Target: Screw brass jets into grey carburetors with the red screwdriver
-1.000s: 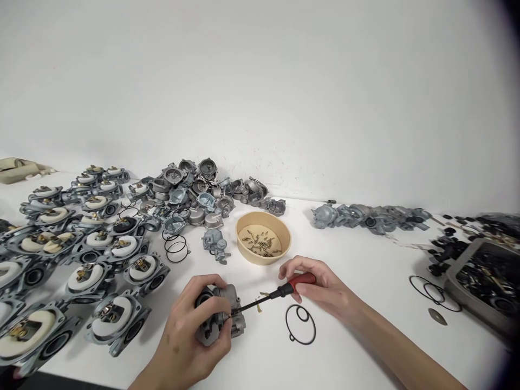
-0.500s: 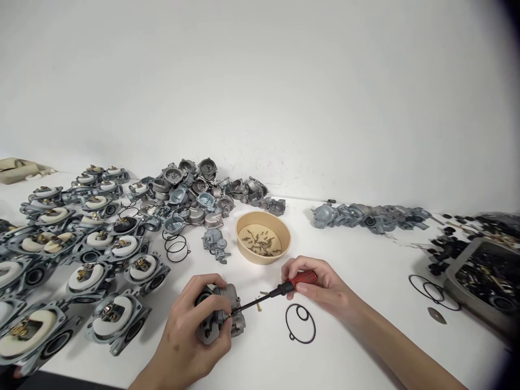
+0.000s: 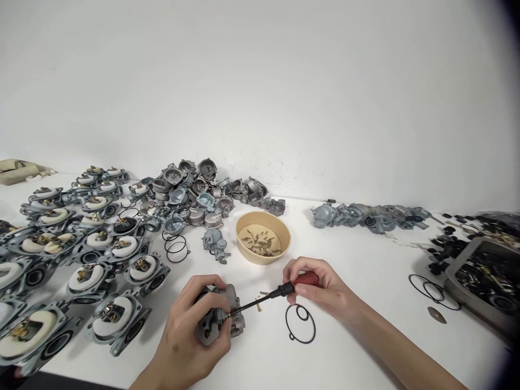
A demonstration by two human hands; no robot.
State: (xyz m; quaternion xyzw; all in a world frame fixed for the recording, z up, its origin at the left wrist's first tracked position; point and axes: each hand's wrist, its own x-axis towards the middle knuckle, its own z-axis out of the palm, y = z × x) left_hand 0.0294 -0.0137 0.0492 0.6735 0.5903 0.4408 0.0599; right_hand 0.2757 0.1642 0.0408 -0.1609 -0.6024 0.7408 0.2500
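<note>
My left hand (image 3: pixel 195 330) grips a grey metal carburetor (image 3: pixel 232 295) on the white table, its fingers wrapped over the left side. Between the fingers and thumb of my right hand (image 3: pixel 317 284) is a screwdriver (image 3: pixel 288 288) with a red and black handle. Its shaft slants down to the left, and the tip meets the carburetor's side beside my left fingertips. Small brass pieces (image 3: pixel 259 306) lie just right of the carburetor. A black rubber ring (image 3: pixel 314 327) with a smaller ring rests below my right hand. Part of the carburetor is hidden by my left hand.
A beige bowl (image 3: pixel 263 259) holding small brass parts stands behind my hands. Carburetor bodies with white floats (image 3: pixel 122 317) fill the left side. Metal bowls (image 3: pixel 174 174) are piled behind, grey parts (image 3: pixel 365 219) line the back right, and a metal tray (image 3: pixel 463 271) holds black parts.
The screwdriver handle has turned slightly in my right hand, and the right fingers have shifted a little. My left hand and the carburetor have hardly moved.
</note>
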